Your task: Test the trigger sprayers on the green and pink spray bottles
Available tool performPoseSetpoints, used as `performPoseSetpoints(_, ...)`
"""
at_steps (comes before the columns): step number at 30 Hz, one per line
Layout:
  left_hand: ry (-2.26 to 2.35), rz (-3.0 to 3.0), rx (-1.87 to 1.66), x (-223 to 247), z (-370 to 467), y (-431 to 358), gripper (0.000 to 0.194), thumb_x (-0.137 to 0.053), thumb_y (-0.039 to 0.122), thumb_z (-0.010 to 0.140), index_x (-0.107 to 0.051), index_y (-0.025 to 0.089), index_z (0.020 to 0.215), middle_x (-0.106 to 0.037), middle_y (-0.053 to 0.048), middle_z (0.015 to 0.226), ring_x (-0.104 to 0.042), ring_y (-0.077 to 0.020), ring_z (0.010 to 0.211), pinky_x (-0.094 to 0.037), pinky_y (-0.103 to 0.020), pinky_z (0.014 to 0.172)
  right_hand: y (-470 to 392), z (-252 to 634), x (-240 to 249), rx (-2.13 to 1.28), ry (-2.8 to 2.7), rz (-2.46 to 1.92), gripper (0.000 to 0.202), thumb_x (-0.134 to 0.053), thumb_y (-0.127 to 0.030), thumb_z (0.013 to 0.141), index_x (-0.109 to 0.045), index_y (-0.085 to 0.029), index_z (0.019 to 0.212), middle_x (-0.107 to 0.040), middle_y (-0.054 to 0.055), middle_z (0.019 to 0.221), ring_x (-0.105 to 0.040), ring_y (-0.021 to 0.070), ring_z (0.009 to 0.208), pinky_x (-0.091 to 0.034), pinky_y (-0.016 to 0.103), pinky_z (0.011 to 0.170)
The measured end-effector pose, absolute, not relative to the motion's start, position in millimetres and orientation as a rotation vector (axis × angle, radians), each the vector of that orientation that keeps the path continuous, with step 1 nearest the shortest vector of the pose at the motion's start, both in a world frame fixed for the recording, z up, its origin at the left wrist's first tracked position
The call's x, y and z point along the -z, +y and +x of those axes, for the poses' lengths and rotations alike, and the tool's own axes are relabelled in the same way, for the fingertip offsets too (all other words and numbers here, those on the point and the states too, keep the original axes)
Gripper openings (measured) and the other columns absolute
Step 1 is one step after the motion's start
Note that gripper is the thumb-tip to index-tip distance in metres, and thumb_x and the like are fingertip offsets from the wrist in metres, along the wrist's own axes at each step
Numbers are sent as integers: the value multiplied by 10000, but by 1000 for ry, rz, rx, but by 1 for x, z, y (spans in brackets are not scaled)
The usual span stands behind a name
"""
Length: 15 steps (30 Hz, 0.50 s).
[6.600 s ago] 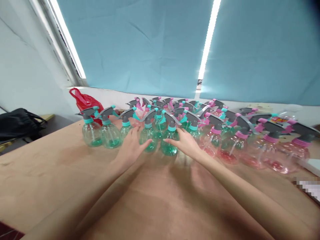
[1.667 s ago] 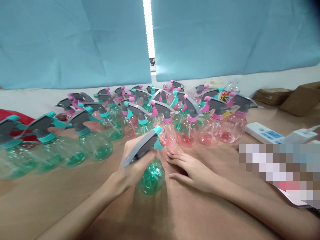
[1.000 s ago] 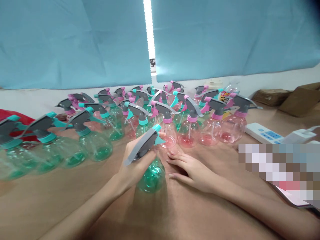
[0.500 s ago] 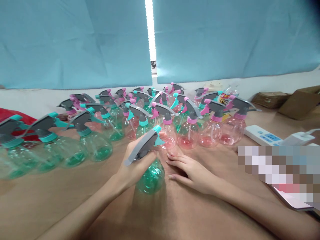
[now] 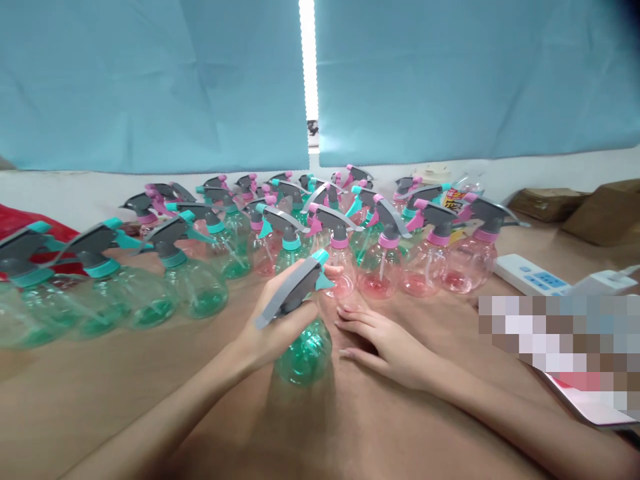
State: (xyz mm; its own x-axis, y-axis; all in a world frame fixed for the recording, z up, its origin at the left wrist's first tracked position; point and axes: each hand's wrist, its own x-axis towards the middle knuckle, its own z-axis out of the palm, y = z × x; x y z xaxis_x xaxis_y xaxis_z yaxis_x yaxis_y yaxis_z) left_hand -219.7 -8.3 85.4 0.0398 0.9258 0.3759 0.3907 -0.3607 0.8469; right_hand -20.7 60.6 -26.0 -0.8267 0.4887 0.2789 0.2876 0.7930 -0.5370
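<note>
My left hand (image 5: pixel 277 313) is wrapped round the neck of a green spray bottle (image 5: pixel 304 357) with a grey and turquoise trigger head. The bottle stands on the brown table (image 5: pixel 240 427), its collar hidden by my fingers. Just to its right, my right hand (image 5: pixel 383 340) rests palm down on the tabletop, fingers stretched out and holding nothing. Beyond my right fingertips stands a pink spray bottle (image 5: pixel 377 273), one of a row with pink collars. More green spray bottles (image 5: pixel 200 290) with turquoise collars line up at the left.
Several more spray bottles crowd together toward the wall. At the right lie a white power strip (image 5: pixel 530 275) with a plugged-in charger (image 5: pixel 603 283) and a phone-like device (image 5: pixel 590 403), partly blurred out. Brown cardboard (image 5: pixel 605 217) sits at the back right, red material (image 5: pixel 30 227) at the far left.
The view has shifted slightly, so the scene sits a little further right. My left hand keeps its grip on the green spray bottle, and my right hand stays flat on the table.
</note>
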Motion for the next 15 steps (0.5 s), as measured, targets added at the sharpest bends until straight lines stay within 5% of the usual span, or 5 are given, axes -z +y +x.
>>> performPoseSetpoints(15,1150,1752,-1328,-75,-221,-6,370,-480,43,757,-654,169,1059,-676,-37,1007,-615,-151,820,-512,-288,769,60,-21,28,-640,-2605,-597,522,-509,-506,934,-545,-165,1328,-556,128,1380,-459,271,1324,-404,459,1090)
